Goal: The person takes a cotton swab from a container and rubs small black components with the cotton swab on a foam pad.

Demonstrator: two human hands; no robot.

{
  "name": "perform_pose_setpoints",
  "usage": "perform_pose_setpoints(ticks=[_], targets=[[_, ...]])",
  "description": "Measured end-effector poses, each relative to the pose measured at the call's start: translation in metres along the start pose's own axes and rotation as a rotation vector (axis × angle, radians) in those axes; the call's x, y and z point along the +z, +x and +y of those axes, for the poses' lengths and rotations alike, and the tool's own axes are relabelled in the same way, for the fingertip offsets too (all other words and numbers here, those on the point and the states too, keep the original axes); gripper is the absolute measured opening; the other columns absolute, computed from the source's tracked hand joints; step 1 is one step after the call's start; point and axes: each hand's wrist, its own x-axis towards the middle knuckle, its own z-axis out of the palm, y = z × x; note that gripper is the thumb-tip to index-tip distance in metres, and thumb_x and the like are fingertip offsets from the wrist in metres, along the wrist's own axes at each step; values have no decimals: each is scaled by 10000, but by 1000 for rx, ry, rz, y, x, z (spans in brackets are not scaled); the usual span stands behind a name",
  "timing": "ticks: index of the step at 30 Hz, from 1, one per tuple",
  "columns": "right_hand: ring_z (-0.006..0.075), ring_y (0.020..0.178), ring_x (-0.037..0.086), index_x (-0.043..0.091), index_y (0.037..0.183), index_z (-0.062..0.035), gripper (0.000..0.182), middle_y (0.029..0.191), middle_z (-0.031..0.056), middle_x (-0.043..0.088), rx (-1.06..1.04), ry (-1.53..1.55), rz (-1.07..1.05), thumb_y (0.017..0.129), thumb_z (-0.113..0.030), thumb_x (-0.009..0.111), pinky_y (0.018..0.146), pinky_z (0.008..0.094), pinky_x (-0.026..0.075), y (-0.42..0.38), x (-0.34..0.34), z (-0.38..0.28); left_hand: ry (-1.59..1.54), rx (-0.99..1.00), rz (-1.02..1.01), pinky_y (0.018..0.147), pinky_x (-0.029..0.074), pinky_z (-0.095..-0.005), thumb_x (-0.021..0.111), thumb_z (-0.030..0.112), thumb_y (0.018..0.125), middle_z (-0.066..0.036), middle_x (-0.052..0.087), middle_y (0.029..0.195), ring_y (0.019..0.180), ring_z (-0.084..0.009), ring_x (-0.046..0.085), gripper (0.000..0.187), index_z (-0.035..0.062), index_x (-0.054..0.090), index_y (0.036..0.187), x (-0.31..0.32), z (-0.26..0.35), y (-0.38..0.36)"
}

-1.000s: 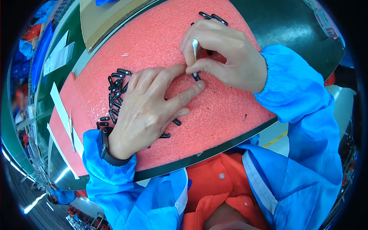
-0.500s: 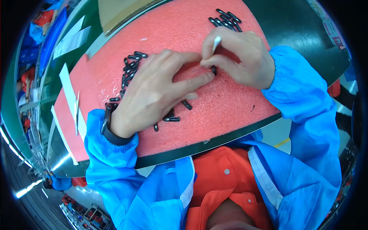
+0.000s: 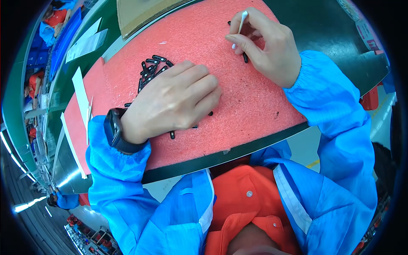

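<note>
My right hand (image 3: 271, 49) pinches a double-ended cotton swab (image 3: 242, 23), one white tip up and the other below the fingers. Beneath that hand a small black oblong piece (image 3: 245, 58) shows, and another dark end pokes out beyond the fingertips. My left hand (image 3: 176, 97), with a black watch (image 3: 114, 127) at the wrist, lies curled over the pink foam mat (image 3: 250, 123). Its fingertips are hidden, so I cannot tell what they hold. A pile of black pieces with pale dots (image 3: 147, 72) sits just beyond it; several more peek out around the hand.
Cardboard (image 3: 142, 17) lies at the far edge of the mat. On the left are white paper strips (image 3: 80, 95), thin tweezers (image 3: 89, 117) and a sheet in a clear sleeve (image 3: 85, 46). The dark green table (image 3: 323, 38) extends right. Other people sit at far left.
My right hand has moved away from the left one, up toward the far side of the mat, still with the swab. My left hand has drawn back and curled its fingers.
</note>
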Motion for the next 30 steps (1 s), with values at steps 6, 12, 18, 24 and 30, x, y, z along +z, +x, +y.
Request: perform_pose_setpoints(ticks=[6,12,18,24,30], targets=[[131,635,639,534,887,-18,94,703,67,595,54,21,57,856,-23,622,576,237,512,0,-1,2,-8,42,126,778,477,-341,586,120,698,-112,559,992,943,-259,564,308,-6,606,978,21,-18,18],[134,689,630,541,897,-19,105,768,83,602,75,108,47,843,-9,631,631,236,511,1,-2,4,-93,-81,94,842,472,-377,579,131,722,-125,559,1134,1065,-279,540,407,42,605,1117,11,-14,1],[171,846,612,563,830,-27,114,885,109,595,-4,239,-116,796,25,659,741,271,497,0,-9,3,-95,-246,28,929,413,-419,611,157,737,-99,532,1233,1120,-263,510,433,159,615,1171,19,0,0],[212,881,596,560,783,-34,144,881,111,583,-49,172,-216,749,43,677,757,296,494,0,-6,5,-134,-287,-4,925,413,-444,653,179,729,-94,531,1221,1102,-313,498,463,215,629,1190,22,1,-1],[236,856,591,552,782,-39,177,856,94,572,-109,166,-244,720,60,686,739,307,495,-1,-2,4,-142,-302,2,925,414,-445,671,164,709,-89,536,1218,1104,-314,498,480,215,636,1185,22,2,-1]])
